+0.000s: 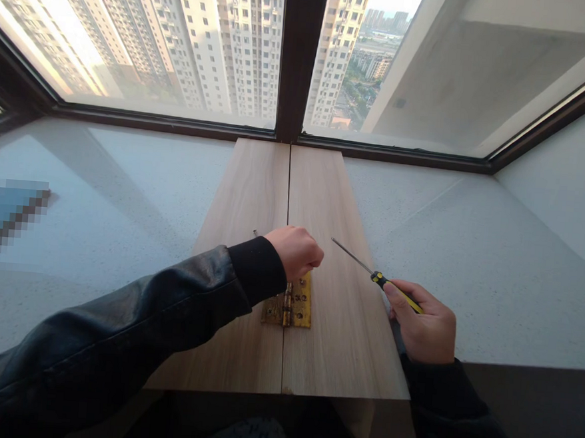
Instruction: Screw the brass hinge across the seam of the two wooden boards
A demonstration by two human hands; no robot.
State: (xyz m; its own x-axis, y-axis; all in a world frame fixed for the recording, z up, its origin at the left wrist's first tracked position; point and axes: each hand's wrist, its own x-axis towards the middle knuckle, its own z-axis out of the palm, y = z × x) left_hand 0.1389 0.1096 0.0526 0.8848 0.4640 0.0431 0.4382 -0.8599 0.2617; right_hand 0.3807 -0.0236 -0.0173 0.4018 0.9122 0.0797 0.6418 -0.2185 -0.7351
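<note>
My right hand (425,325) grips a screwdriver (400,296) by its yellow-and-black handle, and the thin metal shaft points up and left over the right wooden board (334,342). My left hand (297,251) is closed, fingers curled down over the upper part of a brass-coloured hinge (300,309); whatever its fingertips hold is hidden. The hinge lies across the seam between the right board and the left wooden board (244,189), with holes showing in its leaves. A small metal piece, perhaps a screw (255,233), shows just beyond my left cuff.
Both boards lie side by side on a pale speckled sill (423,208), reaching to the dark window frame (296,66). At the far left lies a pixelated flat bluish object (5,215). Tall buildings stand outside the glass.
</note>
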